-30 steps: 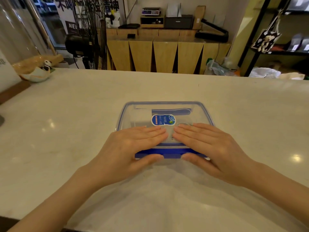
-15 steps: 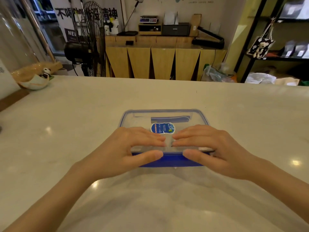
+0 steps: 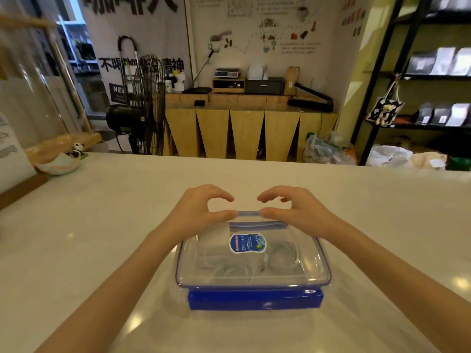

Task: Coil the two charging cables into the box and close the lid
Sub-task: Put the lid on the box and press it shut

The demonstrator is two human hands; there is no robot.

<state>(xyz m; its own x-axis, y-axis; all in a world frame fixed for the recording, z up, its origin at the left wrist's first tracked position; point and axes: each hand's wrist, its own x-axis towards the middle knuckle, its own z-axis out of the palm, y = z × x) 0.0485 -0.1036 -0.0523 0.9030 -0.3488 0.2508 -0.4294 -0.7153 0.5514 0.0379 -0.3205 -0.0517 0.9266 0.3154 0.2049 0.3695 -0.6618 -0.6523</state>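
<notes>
Reaching both hands over box far edge.

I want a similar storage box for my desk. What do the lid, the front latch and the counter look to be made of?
Lid: clear glossy plastic, it seems; the coiled white cables show through and it catches highlights.
Front latch: translucent blue plastic, shiny.
Counter: pale polished stone or a stone-look composite; faint veining and lamp reflections, but I cannot tell which.
</notes>
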